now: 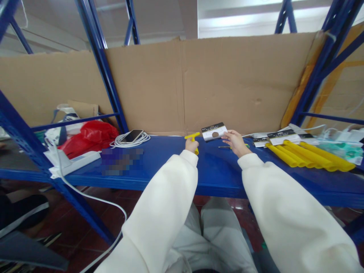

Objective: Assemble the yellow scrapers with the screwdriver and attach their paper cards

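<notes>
My left hand (191,145) is closed around a yellow T-shaped tool (192,135), its crossbar on top and its lower end showing under my fist. To the right, my right hand (235,142) pinches the edge of a black-and-white card (209,134) with a round hole in it. The card is tilted just above the shelf, close beside the tool's crossbar. A thin rod-like tool (224,147) lies under my right hand, partly hidden by it.
Several yellow tubes (307,154) lie at right beside more printed cards (282,135). Leftward are a phone (132,135) on a coiled white cable (143,140), a white power strip (82,161) and a red bag (91,138). Cardboard (227,79) walls the blue shelf's (162,155) back.
</notes>
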